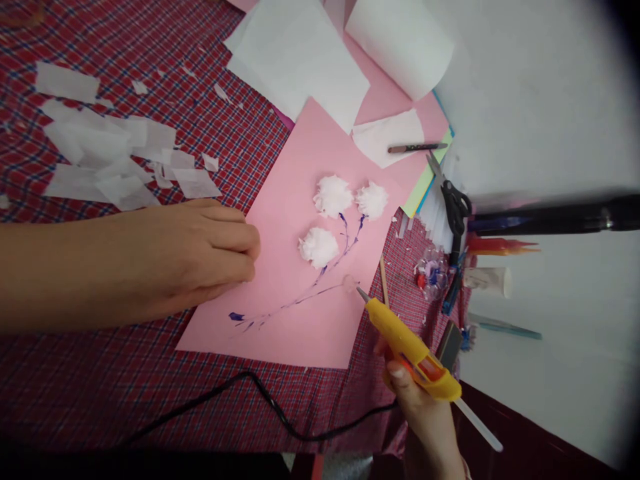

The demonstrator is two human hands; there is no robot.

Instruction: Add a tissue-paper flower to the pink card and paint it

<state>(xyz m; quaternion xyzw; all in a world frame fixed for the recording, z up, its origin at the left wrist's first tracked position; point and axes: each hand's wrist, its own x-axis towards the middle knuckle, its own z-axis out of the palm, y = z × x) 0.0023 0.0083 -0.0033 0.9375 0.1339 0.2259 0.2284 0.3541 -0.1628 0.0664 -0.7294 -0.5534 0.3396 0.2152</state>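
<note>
Yellow plastic makes the body of the glue gun [403, 331], and in the head view, the only one, the right hand [423, 407] grasps it from below, with the thumb lying along its side. The gun is at the lower right edge of a pink sheet [310, 340]; its nozzle [363, 295] points to a pale round spot [349, 283] at the end of one purple drawn stem [303, 299]. It is held at a slant, I think so that the glue can reach one small place; whether the tip touches the spot, I cannot tell. A pale glue stick [477, 423] comes out from the rear, where probably it needs free room to feed. The black cord [280, 413] lies in loose bends on the checked cloth [125, 373], perhaps to give the arm some freedom.

The left hand [220, 247] is at the opposite edge of the sheet, with the fingers bent; it seems to steady the paper, but the thumb is hidden and I cannot tell if anything is pinched there. Three white tufts [333, 196] sit on the sheet, each near a stem's end, apparently as blossoms. Small white pieces [105, 143] lie beside the left forearm [90, 273], and the black scissors [447, 189] rest past the sheet, seemingly out of the way but within reach
</note>
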